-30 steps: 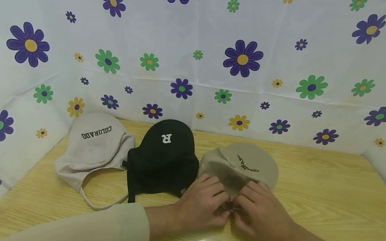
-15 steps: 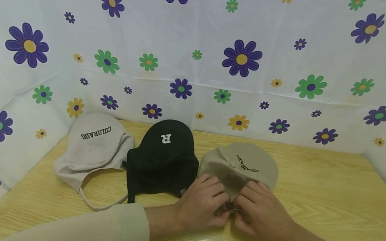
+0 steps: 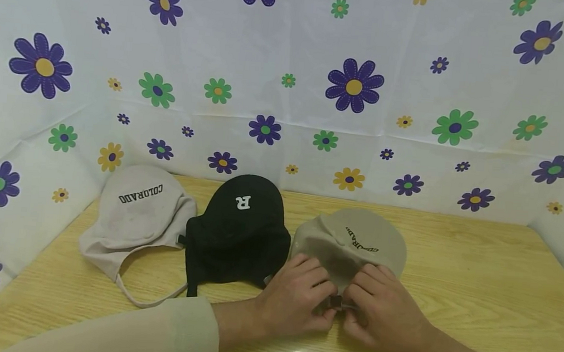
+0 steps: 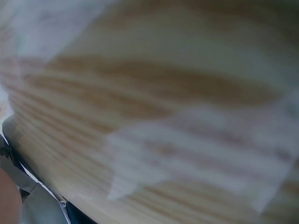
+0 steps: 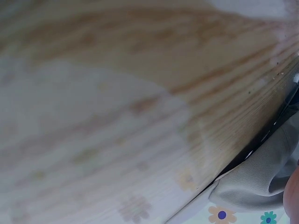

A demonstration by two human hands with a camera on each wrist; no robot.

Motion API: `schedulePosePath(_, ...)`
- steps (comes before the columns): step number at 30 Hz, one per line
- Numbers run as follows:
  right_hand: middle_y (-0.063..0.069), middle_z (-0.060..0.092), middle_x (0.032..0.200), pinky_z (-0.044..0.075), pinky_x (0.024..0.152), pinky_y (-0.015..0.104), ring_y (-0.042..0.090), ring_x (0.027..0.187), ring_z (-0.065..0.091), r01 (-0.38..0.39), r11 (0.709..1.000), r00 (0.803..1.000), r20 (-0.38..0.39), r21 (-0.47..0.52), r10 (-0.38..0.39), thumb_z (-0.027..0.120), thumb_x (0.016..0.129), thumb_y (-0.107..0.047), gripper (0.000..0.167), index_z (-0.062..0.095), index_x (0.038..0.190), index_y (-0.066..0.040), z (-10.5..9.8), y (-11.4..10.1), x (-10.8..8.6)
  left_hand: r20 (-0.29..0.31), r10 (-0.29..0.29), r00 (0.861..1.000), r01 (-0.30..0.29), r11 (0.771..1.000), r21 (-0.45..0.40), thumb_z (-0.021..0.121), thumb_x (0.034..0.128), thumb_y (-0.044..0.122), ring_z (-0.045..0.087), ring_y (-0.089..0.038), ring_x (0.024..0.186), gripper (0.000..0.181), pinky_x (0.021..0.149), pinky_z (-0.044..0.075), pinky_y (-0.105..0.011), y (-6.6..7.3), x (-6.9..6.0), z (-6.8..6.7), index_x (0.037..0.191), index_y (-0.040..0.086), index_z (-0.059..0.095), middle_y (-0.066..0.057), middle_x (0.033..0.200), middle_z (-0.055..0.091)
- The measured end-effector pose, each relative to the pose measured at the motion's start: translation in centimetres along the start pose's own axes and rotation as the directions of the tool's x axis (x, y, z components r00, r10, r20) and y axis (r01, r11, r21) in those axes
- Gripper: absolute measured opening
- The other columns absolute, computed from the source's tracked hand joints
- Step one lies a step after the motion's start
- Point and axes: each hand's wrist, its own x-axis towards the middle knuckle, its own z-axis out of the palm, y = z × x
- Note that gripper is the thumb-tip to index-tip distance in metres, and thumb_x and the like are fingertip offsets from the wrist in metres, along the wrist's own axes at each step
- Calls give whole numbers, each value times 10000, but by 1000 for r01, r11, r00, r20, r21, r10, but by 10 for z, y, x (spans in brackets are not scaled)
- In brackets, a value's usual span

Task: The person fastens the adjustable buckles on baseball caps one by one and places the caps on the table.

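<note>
Curled closed, left hand and right hand pinched the khaki cap's strap at 6 o'clock, steadying its buckle, I guessed.

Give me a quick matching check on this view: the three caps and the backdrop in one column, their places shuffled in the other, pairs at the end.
1. Black cap
2. Flowered cloth
3. Khaki cap
4. Pinkish-grey cap

A. In the grip of the left hand and right hand
B. Leftmost of the caps
C. Behind the table
D. Between the other two caps

Pairs: 1-D, 2-C, 3-A, 4-B
</note>
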Motion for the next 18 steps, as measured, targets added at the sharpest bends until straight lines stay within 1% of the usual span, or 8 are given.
schedulePosePath(4, -89, 517, 772, 370, 736, 299, 134, 764, 476, 1, 1000, 1000, -7, 1, -1, 595, 672, -187, 89, 575, 758, -175, 0, 0, 0, 6, 0, 1000, 0, 1000, -2, 744, 707, 317, 517, -94, 752, 174, 714, 398, -259, 0, 0, 0, 773, 192, 644, 95, 763, 555)
schedulePosePath(8, -95, 516, 776, 368, 748, 297, 129, 770, 475, -6, 1000, 1000, 3, -2, 6, 595, 667, -193, 94, 571, 757, -181, 0, 0, -1, 7, 0, 1000, 0, 1000, -5, 739, 711, 318, 517, -94, 754, 170, 715, 397, -259, 0, 0, 0, 769, 191, 643, 94, 764, 557)
schedulePosePath(18, -95, 499, 766, 371, 761, 295, 125, 763, 459, -27, 1000, 999, 18, -1, 27, 585, 658, -188, 98, 556, 752, -185, -3, 0, -1, -7, -7, 1000, 7, 1000, -18, 755, 688, 296, 513, -93, 744, 171, 714, 407, -258, 0, 0, 0, 763, 184, 648, 90, 757, 552)
